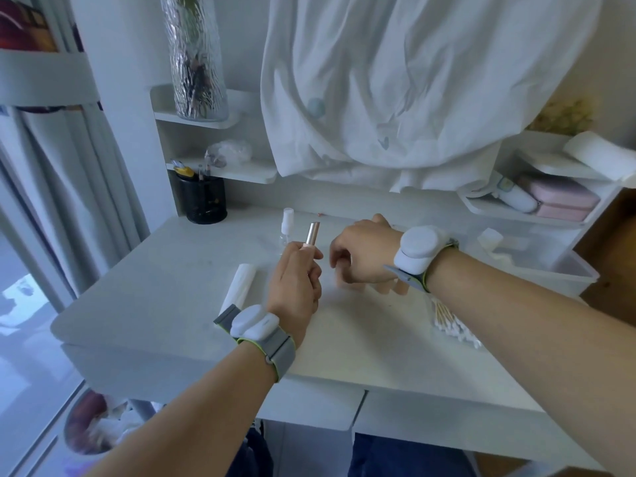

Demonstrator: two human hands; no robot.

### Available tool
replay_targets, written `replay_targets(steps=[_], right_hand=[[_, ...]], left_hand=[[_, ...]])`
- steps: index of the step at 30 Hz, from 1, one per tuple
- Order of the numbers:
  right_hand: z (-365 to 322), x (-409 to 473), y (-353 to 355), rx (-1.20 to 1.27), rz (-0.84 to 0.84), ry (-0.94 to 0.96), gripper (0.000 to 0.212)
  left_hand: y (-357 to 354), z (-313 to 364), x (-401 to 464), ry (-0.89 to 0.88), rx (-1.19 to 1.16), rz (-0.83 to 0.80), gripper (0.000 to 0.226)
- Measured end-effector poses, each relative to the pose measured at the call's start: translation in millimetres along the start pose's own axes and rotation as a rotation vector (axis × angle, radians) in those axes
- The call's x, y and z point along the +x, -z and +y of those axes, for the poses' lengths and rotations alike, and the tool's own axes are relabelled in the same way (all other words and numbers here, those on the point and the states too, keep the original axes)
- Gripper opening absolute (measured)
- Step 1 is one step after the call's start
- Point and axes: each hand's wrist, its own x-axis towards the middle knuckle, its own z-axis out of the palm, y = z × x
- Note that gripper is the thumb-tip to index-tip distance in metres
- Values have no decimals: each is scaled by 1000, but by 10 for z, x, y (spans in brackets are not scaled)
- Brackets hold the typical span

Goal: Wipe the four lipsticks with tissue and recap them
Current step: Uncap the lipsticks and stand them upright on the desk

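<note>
My left hand (298,280) grips a rose-gold lipstick tube (311,234) upright above the white desk (165,290), its capped top pointing up and away. My right hand (361,258) hovers just to the right of it, palm down, fingers curled toward the desk; whether it holds anything is hidden under the hand. A folded white tissue (240,287) lies on the desk to the left of my left hand. No other lipsticks are visible.
A small clear spray bottle (286,225) stands behind the lipstick. A black mesh pen holder (203,197) sits at the back left. Cotton swabs (451,321) lie under my right forearm. A clear plastic bin (550,266) stands at the right, and a white cloth (395,98) hangs above.
</note>
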Motion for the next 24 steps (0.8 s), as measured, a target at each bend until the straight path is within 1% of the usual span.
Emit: replay_targets(steps=[3,5,7,8,10,13,15,20,24], right_hand=[[69,-67,125,25,16,-11,36],[151,-121,268,174,90,-34,41],[216,-144,340,396,180,-45,40],[223,-149,347,481,205,-44,39],[208,-144,287,572,208,-35,33],[162,-99,144,714,226,9,17],[159,-88,89,809,253,15,11],[161,-119,68,972,326,-61,8],[105,-162,70,1015,352,-64,11]], left_hand=[[9,-3,8,6,-2,-6,16],[23,-20,11,-40,16,-47,18],[31,-37,-7,-110,67,-90,19],[27,-49,-15,-142,95,-109,19],[19,-83,-18,-191,125,-136,15],[26,-130,20,-241,189,-119,10],[36,-150,33,-259,216,-109,10],[45,-168,57,-252,195,-74,8],[45,-162,53,-248,194,-57,13]])
